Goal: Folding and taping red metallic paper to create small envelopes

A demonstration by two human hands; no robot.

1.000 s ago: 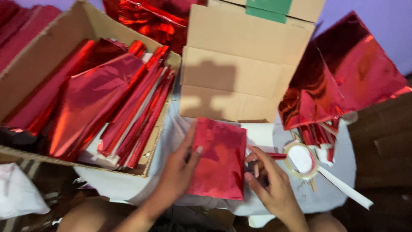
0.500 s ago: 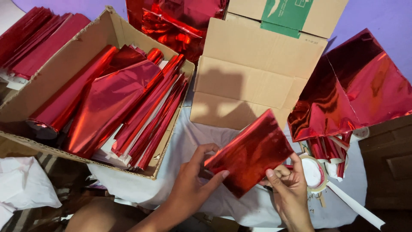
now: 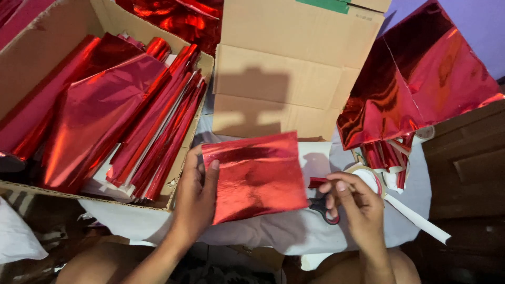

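Our left hand [image 3: 195, 197] pinches the red foil sheet [image 3: 258, 176] by its left edge; our right hand [image 3: 353, 202] curls empty beside it; the sheet looks light, slippery, easily creased.

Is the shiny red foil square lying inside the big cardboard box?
No, the shiny red foil square is held up by the left hand in front of the closed cardboard box, not inside it.

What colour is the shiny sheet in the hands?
Shiny red foil sheet, seen in the head view.
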